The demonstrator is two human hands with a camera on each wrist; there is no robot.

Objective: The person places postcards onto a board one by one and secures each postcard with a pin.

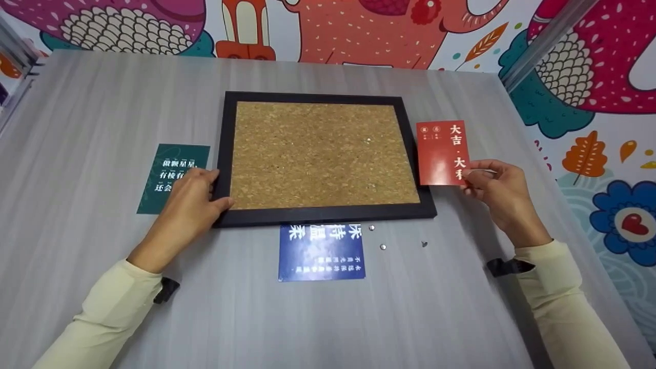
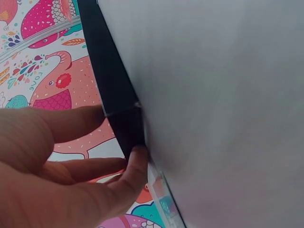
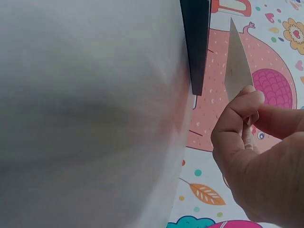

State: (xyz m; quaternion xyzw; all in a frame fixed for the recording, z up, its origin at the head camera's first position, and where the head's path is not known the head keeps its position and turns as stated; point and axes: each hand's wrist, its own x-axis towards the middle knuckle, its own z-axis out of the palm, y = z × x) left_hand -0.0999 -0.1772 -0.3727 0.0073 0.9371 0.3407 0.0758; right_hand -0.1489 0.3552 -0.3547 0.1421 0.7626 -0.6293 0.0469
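A cork board [image 1: 323, 154] in a black frame lies on the table. My left hand [image 1: 192, 205] grips its near left corner, thumb and fingers against the black frame [image 2: 124, 128] in the left wrist view. A red card [image 1: 442, 164] with white characters is pinched by its lower right corner in my right hand [image 1: 505, 200]. It overlaps the board's right edge in the head view; the right wrist view shows the card's pale back [image 3: 239, 64] standing up from the fingers. Under my left wrist and fingers, a green card [image 1: 159, 179] is partly hidden.
A blue card [image 1: 322, 259] lies in front of the board, its far edge hidden by the frame. Several small metal thumbtacks [image 1: 383, 247] are scattered to its right. A wall with colourful animal drawings [image 1: 374, 36] stands behind the table [image 1: 256, 323].
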